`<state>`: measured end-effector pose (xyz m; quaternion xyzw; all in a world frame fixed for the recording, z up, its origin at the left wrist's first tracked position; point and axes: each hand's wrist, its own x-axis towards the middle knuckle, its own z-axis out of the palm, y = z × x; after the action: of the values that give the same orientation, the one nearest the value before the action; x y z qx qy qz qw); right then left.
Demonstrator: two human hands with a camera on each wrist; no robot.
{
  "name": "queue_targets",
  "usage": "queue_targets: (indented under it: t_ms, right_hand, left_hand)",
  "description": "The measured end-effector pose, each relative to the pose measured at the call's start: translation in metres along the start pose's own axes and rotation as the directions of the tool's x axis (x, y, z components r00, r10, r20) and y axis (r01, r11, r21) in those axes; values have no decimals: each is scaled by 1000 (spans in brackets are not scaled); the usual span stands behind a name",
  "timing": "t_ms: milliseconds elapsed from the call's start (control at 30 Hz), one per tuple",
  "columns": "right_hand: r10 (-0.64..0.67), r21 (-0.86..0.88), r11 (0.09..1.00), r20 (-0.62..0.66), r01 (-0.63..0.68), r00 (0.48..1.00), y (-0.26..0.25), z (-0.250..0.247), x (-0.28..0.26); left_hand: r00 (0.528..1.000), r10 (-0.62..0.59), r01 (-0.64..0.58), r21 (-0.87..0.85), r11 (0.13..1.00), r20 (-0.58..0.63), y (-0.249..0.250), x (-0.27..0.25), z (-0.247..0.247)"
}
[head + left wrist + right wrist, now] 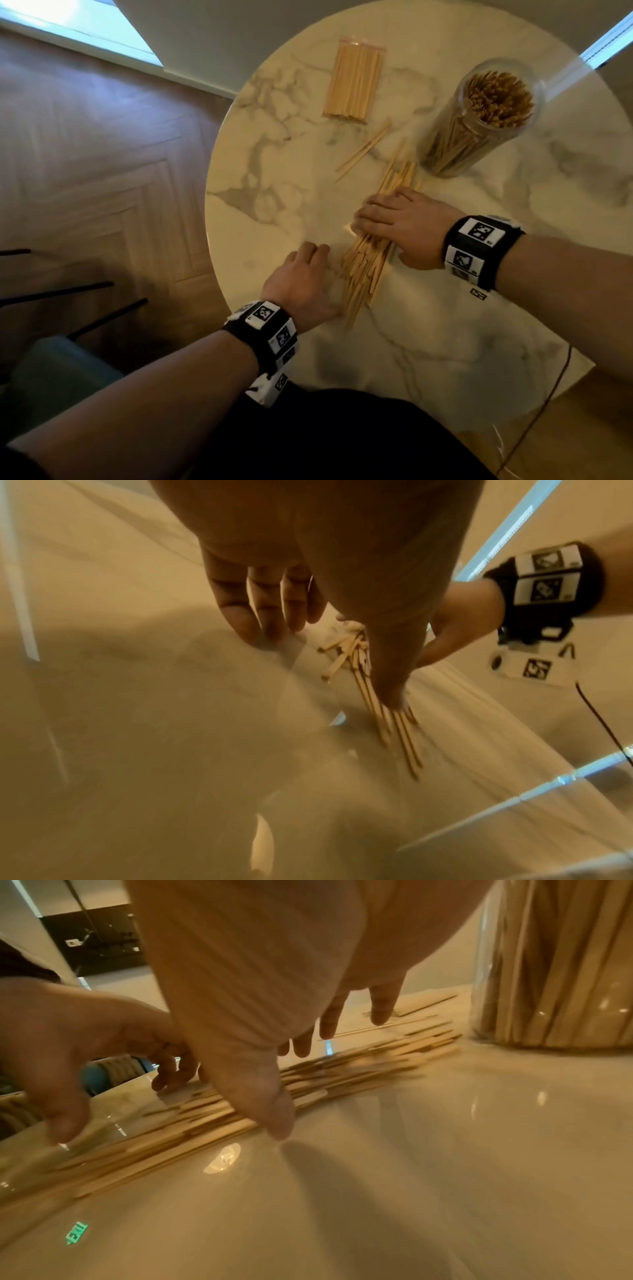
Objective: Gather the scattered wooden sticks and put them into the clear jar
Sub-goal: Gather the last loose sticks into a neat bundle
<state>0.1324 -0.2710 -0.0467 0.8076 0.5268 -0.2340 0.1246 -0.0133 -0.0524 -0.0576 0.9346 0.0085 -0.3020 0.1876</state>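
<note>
A pile of wooden sticks (366, 267) lies in a rough bundle mid-table on the round marble table (445, 342). My right hand (382, 229) lies over its middle, fingers stretched across the pile (192, 1123) and thumb at the near side. My left hand (320, 274) rests just left of the pile, fingers loosely bent on the table, thumb against the stick ends (404, 737). The clear jar (479, 120) stands upright beyond the pile, packed with sticks, close to the pile's far end (555, 974). A few loose sticks (363, 150) lie apart, further back.
A clear packet of sticks (354, 82) lies flat at the back of the table. The table's curved edge runs close to my left wrist. A teal chair (51, 370) stands lower left. A thin cable (548, 394) crosses the table's right edge.
</note>
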Motion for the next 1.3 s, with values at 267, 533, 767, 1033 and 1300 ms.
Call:
queue_targets:
  t_ms: [267,533,767,1033,1300]
  right_hand:
    - [-154,-4,988,-16,154,988,-8,-3,13]
    - [-213,-87,975,-68,207,975,-9,11,6]
    - [-219,-115,973,-157,203,963,-13,22,3]
    - [-222,-32,975,-265,222,938,-17,16,-2]
    - [-34,343,894,-591,289,806,-15,-43,-14]
  left_hand:
    - [987,142,-156,206,966,79,13,8,5]
    - [995,67,-66,12,998,-71,17,5,6]
    - [953,-192,89,-391,916,-234,-6,-28,18]
    - [815,-549,115,-876,468,-186,-13,-38,24]
    - [732,-680,-53,-999,13,-47,-16,-40,0]
